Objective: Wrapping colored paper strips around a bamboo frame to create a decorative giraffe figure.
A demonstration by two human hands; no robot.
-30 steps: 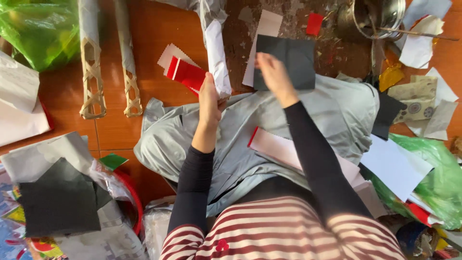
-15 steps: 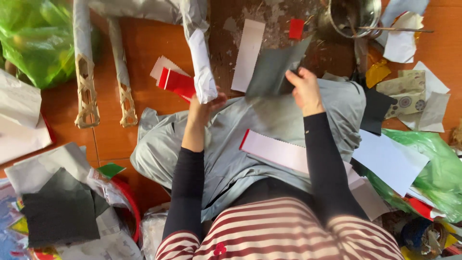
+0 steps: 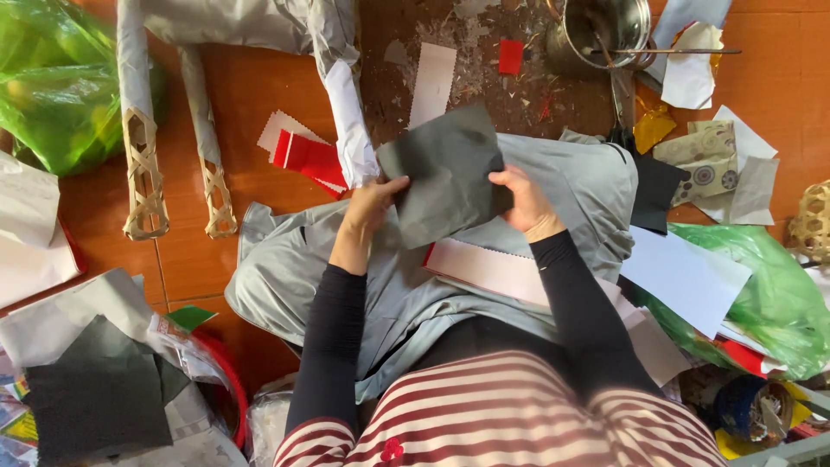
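Two bare hands, left hand [image 3: 373,206] and right hand [image 3: 521,201], pinch opposite edges of a dark grey paper sheet [image 3: 445,173], fingers closed on it, holding it spread flat above the grey cloth [image 3: 571,182] covering the lap, red card pieces [image 3: 307,160] lying far left.

Glossy orange-brown floor tiles [image 3: 259,104] — scuffed, debris-strewn dark patch [image 3: 484,78] near the top — in daylight.
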